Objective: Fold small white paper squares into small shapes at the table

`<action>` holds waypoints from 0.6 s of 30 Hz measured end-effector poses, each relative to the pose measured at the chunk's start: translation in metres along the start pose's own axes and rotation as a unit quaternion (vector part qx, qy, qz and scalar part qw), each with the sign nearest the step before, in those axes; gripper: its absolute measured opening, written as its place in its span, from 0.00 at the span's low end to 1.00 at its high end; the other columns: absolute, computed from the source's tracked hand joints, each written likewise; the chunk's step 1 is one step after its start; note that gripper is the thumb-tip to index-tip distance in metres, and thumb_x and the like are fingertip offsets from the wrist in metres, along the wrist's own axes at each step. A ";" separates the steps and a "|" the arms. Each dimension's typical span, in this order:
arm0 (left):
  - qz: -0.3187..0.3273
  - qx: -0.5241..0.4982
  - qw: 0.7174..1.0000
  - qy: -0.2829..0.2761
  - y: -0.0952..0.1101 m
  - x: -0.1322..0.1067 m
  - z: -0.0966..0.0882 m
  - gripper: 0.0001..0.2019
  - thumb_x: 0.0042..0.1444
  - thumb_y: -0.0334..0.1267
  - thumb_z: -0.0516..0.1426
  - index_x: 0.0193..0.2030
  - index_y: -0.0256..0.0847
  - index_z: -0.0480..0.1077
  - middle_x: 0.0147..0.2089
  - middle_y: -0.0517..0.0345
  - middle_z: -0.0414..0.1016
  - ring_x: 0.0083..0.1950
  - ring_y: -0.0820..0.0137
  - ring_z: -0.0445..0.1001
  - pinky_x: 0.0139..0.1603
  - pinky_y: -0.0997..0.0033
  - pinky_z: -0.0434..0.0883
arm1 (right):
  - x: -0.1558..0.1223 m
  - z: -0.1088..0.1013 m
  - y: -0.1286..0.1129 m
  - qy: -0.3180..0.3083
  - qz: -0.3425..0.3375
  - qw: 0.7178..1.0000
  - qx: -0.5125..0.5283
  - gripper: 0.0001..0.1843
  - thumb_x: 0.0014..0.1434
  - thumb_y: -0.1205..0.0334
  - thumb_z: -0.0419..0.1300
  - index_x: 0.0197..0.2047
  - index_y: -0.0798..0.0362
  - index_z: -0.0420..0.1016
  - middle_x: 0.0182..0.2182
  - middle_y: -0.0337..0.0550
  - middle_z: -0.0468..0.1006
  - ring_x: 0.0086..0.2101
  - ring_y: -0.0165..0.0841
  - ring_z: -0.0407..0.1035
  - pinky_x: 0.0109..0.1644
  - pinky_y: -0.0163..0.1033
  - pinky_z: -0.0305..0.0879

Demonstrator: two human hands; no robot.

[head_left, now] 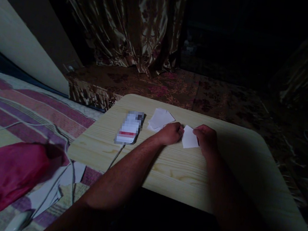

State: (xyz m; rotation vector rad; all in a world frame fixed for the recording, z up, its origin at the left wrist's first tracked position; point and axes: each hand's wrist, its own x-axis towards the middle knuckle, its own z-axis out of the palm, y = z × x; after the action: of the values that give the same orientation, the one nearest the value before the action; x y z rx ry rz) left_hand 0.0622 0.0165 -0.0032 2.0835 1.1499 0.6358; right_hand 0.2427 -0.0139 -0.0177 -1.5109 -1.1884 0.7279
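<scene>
Toward the left edge of the pale wooden tabletop (245, 168) lies a phone (129, 128), its cable (115, 157) running toward the near edge — probably put there so the lead can reach. Nearer the far edge, a loose stack of white paper (160, 119) sits just beyond the left hand (171, 133), likely for easy reach. That hand is curled; whether its fingers grip anything I cannot tell. The right hand (206, 137) is pinched on a small white sheet (189, 139) near the tabletop's middle, between the two hands — held by its right edge, seemingly to steady it while leaving most of its face uncovered.
</scene>
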 end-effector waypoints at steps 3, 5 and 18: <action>-0.014 -0.012 1.000 0.005 0.001 -0.001 0.002 0.12 0.60 0.43 0.50 0.38 0.38 0.70 0.35 0.51 0.77 0.35 0.68 0.72 0.35 0.71 0.65 | 0.000 0.000 0.004 0.012 -0.011 1.000 0.008 0.06 0.44 0.60 0.63 0.24 0.53 0.73 0.14 0.32 0.67 0.18 0.27 0.59 0.21 0.33 0.52; -0.025 -0.020 0.999 0.010 0.002 -0.001 0.004 0.10 0.59 0.41 0.51 0.38 0.39 0.70 0.36 0.51 0.77 0.35 0.67 0.72 0.35 0.71 0.65 | -0.001 0.000 0.007 0.022 -0.012 1.000 0.018 0.06 0.44 0.60 0.63 0.24 0.53 0.73 0.14 0.32 0.67 0.18 0.27 0.58 0.21 0.33 0.52; -0.056 -0.177 0.983 -0.010 -0.007 0.006 0.014 0.08 0.55 0.41 0.54 0.33 0.38 0.69 0.27 0.57 0.70 0.27 0.74 0.65 0.30 0.74 0.62 | -0.005 -0.007 0.005 0.028 -0.001 0.999 0.042 0.06 0.44 0.59 0.62 0.24 0.53 0.73 0.14 0.32 0.65 0.19 0.27 0.57 0.22 0.34 0.50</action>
State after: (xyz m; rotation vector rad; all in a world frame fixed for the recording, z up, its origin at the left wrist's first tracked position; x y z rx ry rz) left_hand 0.0710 0.0197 -0.0175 1.7107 1.0480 0.7056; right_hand 0.2484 -0.0206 -0.0211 -1.4514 -1.1043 0.7194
